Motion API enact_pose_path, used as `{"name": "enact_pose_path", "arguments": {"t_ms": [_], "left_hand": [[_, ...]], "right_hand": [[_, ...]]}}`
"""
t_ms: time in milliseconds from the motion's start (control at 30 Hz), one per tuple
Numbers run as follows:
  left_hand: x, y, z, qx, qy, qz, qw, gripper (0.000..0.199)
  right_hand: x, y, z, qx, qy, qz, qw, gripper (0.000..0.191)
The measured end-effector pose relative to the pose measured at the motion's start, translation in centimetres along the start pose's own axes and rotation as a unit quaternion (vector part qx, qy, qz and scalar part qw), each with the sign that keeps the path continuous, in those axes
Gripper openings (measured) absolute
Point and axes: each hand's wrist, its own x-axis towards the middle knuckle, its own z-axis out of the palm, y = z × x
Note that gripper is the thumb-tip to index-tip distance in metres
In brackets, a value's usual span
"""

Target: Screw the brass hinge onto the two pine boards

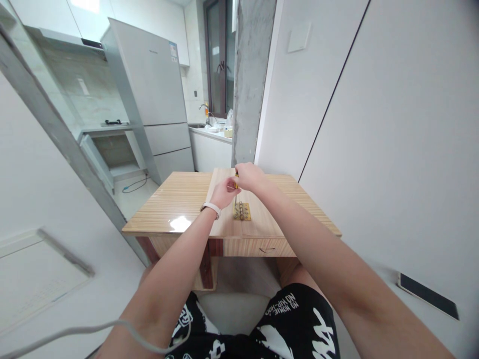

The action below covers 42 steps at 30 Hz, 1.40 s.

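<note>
A screwdriver [237, 181] with a yellow-and-black handle stands upright, its thin shaft reaching down to a brass-coloured hinge [246, 212]. My right hand [250, 176] is closed round the top of the handle. Lower down, my left hand [224, 192] has its fingers pinched at the handle's lower part, partly hidden behind each other. The hinge lies open and flat across the seam of two light wooden boards [224, 227], with several screws in its holes. The shaft's tip meets the left leaf; the exact screw there is too small to make out.
The boards rest on a striped wooden table [157, 214] with a drawer [262, 248] at its front. A wall stands close on the right, with a dark phone-like slab [428, 295] low down. Behind are a fridge [149, 75] and a sink counter [211, 142]. A pale cable [93, 328] crosses lower left.
</note>
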Motion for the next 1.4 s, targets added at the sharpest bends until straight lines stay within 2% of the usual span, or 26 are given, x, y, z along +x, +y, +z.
{"name": "enact_pose_path", "arguments": {"t_ms": [100,200,333,433,500,600,700,833,967,1133,1267,1400], "left_hand": [[0.0,0.3,0.3,0.018,0.011,-0.003,1.0,0.03],[0.2,0.4,0.3,0.039,0.018,-0.003,0.999,0.034],[0.4,0.4,-0.1,0.005,-0.032,-0.017,0.999,0.035],[0.6,0.4,-0.3,-0.068,-0.077,-0.023,0.994,0.032],[0.5,0.4,-0.4,-0.105,-0.087,-0.029,0.99,0.031],[0.4,0.1,-0.2,-0.131,-0.091,-0.042,0.986,0.033],[0.3,-0.3,0.0,-0.135,-0.081,-0.046,0.986,0.031],[0.1,-0.5,0.0,-0.11,-0.051,-0.033,0.992,0.026],[-0.2,-0.3,0.1,-0.056,-0.001,-0.018,0.998,0.031],[-0.2,0.0,0.4,0.003,0.055,-0.006,0.998,0.031],[-0.1,-0.1,-0.2,0.034,0.02,0.006,0.999,0.029],[0.0,0.0,-0.8,-0.045,-0.047,0.009,0.998,0.032]], "right_hand": [[-0.2,-0.7,0.0,-0.019,0.003,0.021,1.0,0.029],[-0.1,-0.8,0.1,-0.022,0.004,0.01,1.0,0.021],[0.2,0.0,0.3,-0.022,-0.01,-0.027,0.999,0.015],[0.4,0.8,0.5,-0.017,-0.024,-0.075,0.997,0.016],[0.4,1.2,0.5,-0.004,-0.03,-0.104,0.994,0.018],[0.4,1.5,0.6,0.016,-0.03,-0.122,0.992,0.031],[0.2,1.6,0.6,0.028,-0.038,-0.127,0.991,0.044],[0.1,1.6,0.6,0.032,-0.026,-0.097,0.994,0.048],[-0.2,1.1,0.6,0.011,0.025,-0.042,0.999,0.034],[-0.7,-0.5,0.5,-0.007,0.03,-0.005,1.0,0.023],[-0.7,-1.1,0.5,-0.008,0.018,-0.011,1.0,0.02],[0.1,-0.3,0.8,0.0,-0.001,-0.038,0.999,0.02]]}}
